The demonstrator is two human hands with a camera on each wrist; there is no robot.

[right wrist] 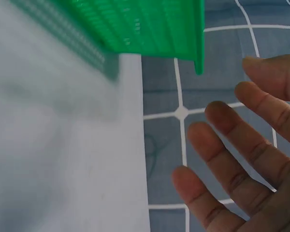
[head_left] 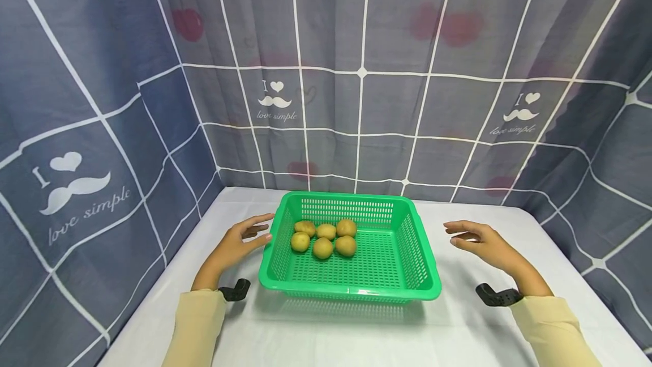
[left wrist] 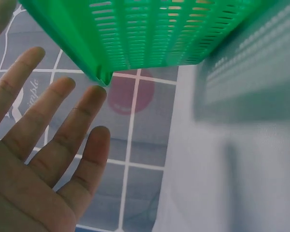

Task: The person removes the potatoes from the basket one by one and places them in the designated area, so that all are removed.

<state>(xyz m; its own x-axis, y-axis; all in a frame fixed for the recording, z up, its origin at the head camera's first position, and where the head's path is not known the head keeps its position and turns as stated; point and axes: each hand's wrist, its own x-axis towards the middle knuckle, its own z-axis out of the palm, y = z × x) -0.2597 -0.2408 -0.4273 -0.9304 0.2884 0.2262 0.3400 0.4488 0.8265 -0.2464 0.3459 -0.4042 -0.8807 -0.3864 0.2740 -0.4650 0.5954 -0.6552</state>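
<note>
**Open hands either side of a green basket of potatoes**

At the left side of the table [head_left: 316, 338], left hand [head_left: 235, 245]: fingers straight and spread wide, holding nothing, fingertips just beside the left rim of the green basket [head_left: 351, 290], near its far-left corner. Touching or a hair apart: cannot tell from the head view. From the left wrist view, same hand [left wrist: 36, 159] palm up toward the camera, fingers [left wrist: 89, 159] fanned out, the basket's corner [left wrist: 135, 38] close above the fingertips with a slim gap visible.

In the middle of the table, closer to the far edge than the near one, the basket resting flat on the white cloth. Inside, six potatoes [head_left: 324, 238] clustered against the far-left part of the perforated floor, touching or nearly touching one another.

At the right side, right hand [head_left: 483, 242]: fingers relaxed, loosely spread, holding nothing, clearly apart from the basket's right rim. From the right wrist view, same hand [right wrist: 246, 159] open, fingers [right wrist: 217, 145] splayed, basket corner [right wrist: 150, 26] up and to the left, apart from them.

Behind and at both sides, a grey-blue checked curtain [head_left: 356, 101] hung around the table.
</note>
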